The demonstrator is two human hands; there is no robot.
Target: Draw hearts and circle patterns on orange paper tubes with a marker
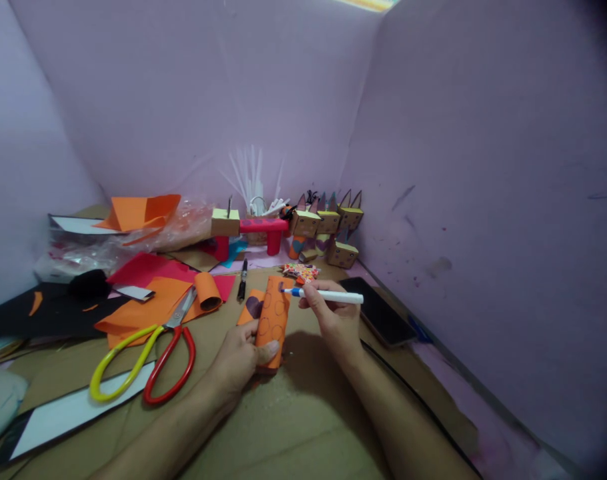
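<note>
Orange tube (273, 323) w/ dk circle outlines; white marker (342, 296) (blue nr tip); yel./red-handled scissors (174, 325).

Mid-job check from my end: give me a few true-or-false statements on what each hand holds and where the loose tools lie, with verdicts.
1. The left hand holds an orange tube with circles drawn on it. True.
2. The right hand holds a pair of scissors. False: it holds a white marker.
3. Both handles of the scissors are yellow. False: one is yellow, the other red.
4. A black pen lies beyond the left hand. True.
5. The dark phone-like device lies left of the scissors. False: it lies on the right side, near the right hand.
</note>
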